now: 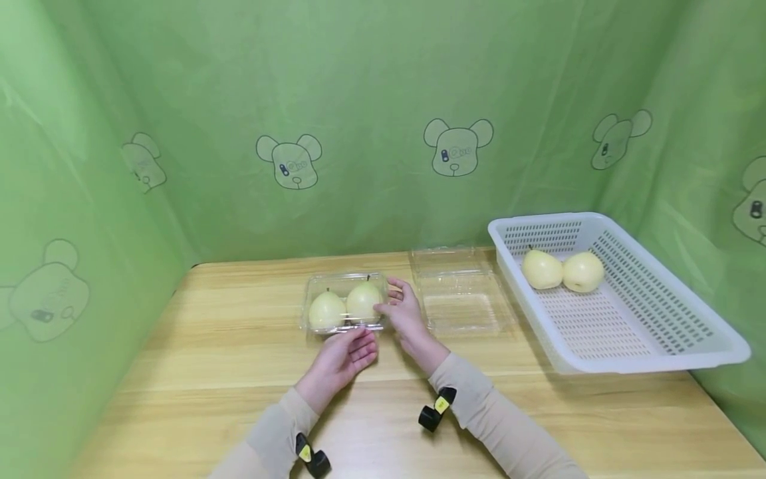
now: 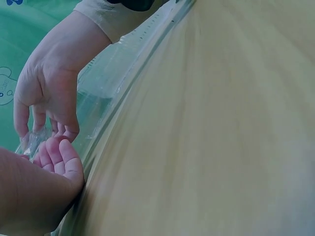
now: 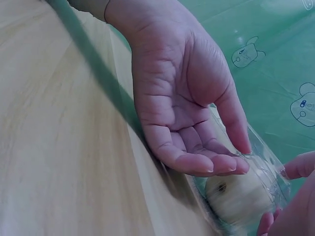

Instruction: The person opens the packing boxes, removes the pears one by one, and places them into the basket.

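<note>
A clear plastic clamshell box [image 1: 338, 285] stands on the wooden table, its lid down over two pale yellow pears [image 1: 326, 311]. My right hand [image 1: 408, 318] grips the box's right end, thumb at the front and fingers spread behind. At the front edge, my left hand [image 1: 342, 359] has its thumb and curled fingertips on the plastic lip. The right wrist view shows this left hand [image 3: 179, 93] palm-on, beside a pear [image 3: 238, 196] seen through the plastic. In the left wrist view, the right hand [image 2: 54, 88] reaches down to the box from above.
Right of the hands lies another clear clamshell box [image 1: 461, 309], empty with its lid raised. A white slotted basket [image 1: 658, 364] stands at the right, with two more pears [image 1: 542, 269] in its far-left corner. Green curtains [image 1: 371, 80] enclose the table [image 1: 215, 319].
</note>
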Action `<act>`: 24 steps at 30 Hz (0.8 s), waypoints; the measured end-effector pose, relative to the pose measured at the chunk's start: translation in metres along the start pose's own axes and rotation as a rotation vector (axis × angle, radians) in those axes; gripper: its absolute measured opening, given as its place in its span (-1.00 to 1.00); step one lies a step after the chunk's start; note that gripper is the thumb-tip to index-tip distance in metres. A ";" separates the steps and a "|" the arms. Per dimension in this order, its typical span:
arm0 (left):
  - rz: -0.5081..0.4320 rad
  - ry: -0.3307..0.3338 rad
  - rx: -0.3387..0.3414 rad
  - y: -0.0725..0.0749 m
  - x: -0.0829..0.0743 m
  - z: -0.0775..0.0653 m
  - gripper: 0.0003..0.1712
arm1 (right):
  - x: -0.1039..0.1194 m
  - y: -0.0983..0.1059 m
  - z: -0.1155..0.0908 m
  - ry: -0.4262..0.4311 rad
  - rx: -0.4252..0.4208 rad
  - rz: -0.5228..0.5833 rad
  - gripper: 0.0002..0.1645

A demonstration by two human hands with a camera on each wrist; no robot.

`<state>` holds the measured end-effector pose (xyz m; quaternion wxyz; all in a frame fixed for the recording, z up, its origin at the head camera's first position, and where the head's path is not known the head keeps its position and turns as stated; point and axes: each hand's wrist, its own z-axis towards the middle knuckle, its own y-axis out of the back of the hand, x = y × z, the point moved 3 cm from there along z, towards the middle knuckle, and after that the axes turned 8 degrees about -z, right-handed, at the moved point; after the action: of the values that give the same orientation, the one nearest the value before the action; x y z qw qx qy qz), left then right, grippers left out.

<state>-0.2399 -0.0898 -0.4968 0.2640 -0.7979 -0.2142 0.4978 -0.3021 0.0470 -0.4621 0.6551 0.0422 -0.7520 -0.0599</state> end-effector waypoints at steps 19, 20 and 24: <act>0.093 -0.084 -0.076 -0.005 -0.001 -0.005 -0.86 | 0.018 0.022 0.008 -0.103 0.196 0.073 -0.16; 0.095 -0.084 -0.074 -0.005 -0.002 -0.006 -0.86 | 0.019 0.023 0.008 -0.107 0.197 0.082 -0.17; 0.094 -0.084 -0.073 -0.007 -0.002 -0.007 -0.86 | 0.018 0.024 0.009 -0.123 0.207 0.095 -0.26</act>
<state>-0.2345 -0.0871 -0.4887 0.2016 -0.7947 -0.2053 0.5345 -0.3133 0.0682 -0.4422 0.6020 0.0701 -0.7940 0.0464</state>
